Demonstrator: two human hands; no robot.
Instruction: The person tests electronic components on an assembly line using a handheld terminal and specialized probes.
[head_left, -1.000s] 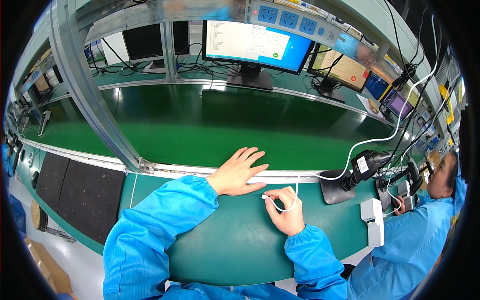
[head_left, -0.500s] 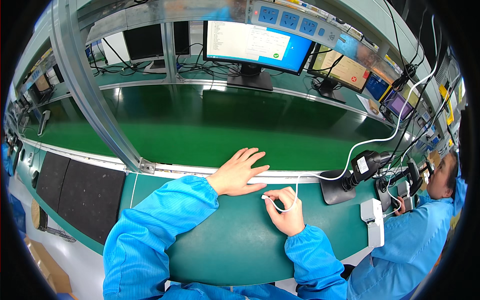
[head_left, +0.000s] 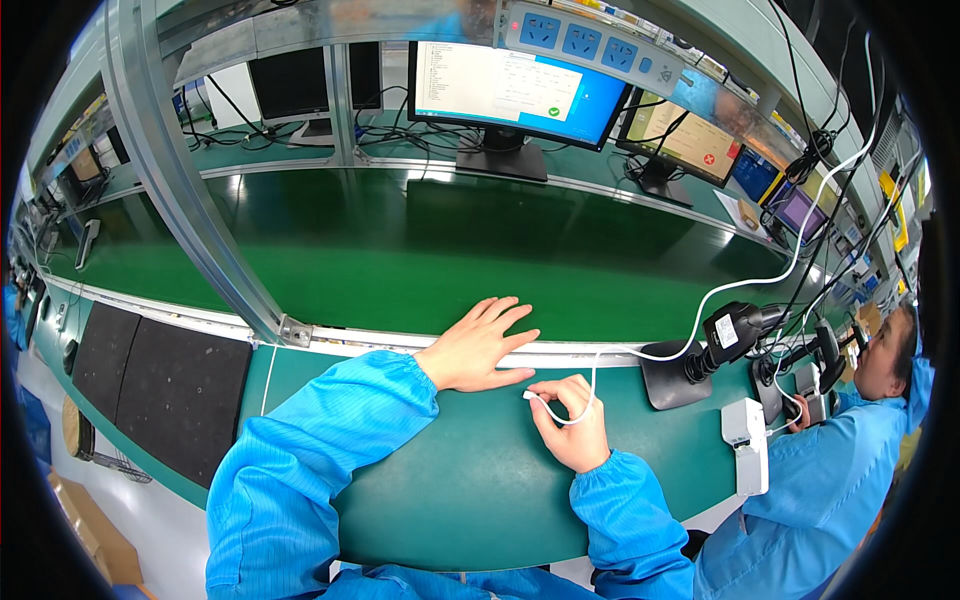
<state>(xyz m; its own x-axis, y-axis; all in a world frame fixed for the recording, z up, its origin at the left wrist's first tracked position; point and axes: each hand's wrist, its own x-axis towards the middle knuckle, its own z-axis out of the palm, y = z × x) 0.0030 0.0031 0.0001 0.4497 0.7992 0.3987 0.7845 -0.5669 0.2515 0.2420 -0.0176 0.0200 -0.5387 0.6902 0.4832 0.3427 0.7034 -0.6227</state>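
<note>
i'm pinching the white cable end (head_left: 532,396) in my right hand (head_left: 572,428) over the green worktop (head_left: 450,480), my left hand (head_left: 478,347) lying flat and spread beside it; a gentle, slack-keeping grip seems wise.

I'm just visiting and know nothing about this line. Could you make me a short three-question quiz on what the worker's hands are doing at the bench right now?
1. True or false: the left hand lies flat and open, palm down, at the edge of the green conveyor belt.
2. What does the right hand pinch between its fingers? A) a screwdriver B) the end of a thin white cable C) a black mat
3. Fill in: the black handheld scanner sits in a stand to the person's ____.

Key: 1 true; 2 B; 3 right.
</note>
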